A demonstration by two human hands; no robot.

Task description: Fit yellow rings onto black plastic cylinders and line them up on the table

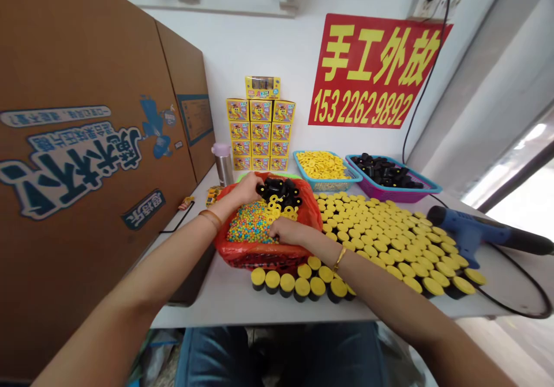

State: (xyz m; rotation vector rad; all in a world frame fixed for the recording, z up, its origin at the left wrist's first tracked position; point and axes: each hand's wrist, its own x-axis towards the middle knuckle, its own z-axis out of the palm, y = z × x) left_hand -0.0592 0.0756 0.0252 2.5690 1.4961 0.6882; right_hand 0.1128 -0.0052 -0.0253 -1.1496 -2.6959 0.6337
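Note:
In the head view, a basket lined with a red plastic bag [314, 205] stands in front of me. Small multicoloured beads [249, 222] fill its near left part. Black plastic cups [281, 190] lie at its back, with yellow ring-shaped pieces [273, 207] between. My left hand [250, 187] is over the basket's back left side, its fingers closed on a black cup at the edge of the pile. Down at the beads, beside the yellow pieces, is my right hand [285, 229]. Its fingers are curled together, and whatever they hold is hidden.
Many yellow-lidded black cups [372, 225] stand to the right. Behind are baskets of yellow pieces [324, 165] and black cups [383, 171]. A blue heat-gun-like tool [471, 231] lies far right. Stacked boxes [261, 130], a flask [224, 165] and a large carton [86, 145] stand left.

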